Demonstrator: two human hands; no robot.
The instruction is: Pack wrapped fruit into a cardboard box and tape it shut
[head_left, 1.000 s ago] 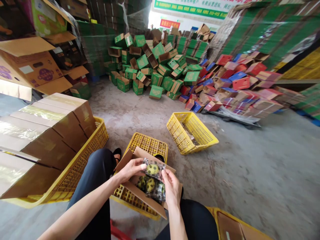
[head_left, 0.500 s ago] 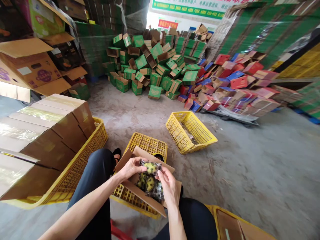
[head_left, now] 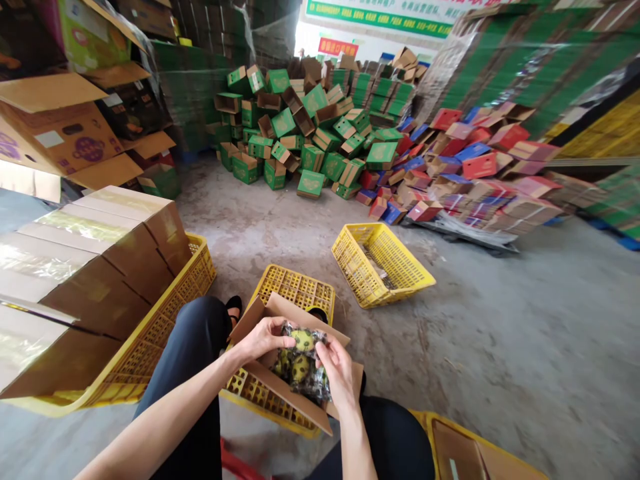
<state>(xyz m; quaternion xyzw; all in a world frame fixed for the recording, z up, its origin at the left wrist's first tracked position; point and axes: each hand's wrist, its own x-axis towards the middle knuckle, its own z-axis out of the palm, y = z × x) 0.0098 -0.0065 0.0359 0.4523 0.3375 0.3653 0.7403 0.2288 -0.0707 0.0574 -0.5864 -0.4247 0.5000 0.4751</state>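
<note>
Between my two hands is a yellow-green fruit point(head_left: 303, 341) in a clear plastic wrap with dark spots. My left hand point(head_left: 267, 339) pinches the left end of the wrap, and my right hand point(head_left: 336, 363) grips its right end. Just below them an open cardboard box point(head_left: 286, 381) holds several more wrapped fruits point(head_left: 300, 368); their exact kind cannot be made out. The box's flaps stand spread outward. Under it is an upturned yellow plastic crate point(head_left: 295, 288), between my legs.
Taped cartons point(head_left: 95, 247) fill a yellow crate point(head_left: 203, 267) on my left. Ahead to the right stands another yellow crate point(head_left: 383, 263) with some material inside. A heap of green boxes point(head_left: 310, 133) and a pile of red and blue boxes point(head_left: 470, 167) lie farther back.
The wrapped fruit has shifted very slightly downward and to the right between my hands. Both hands keep their hold at its ends; the box has not moved.
</note>
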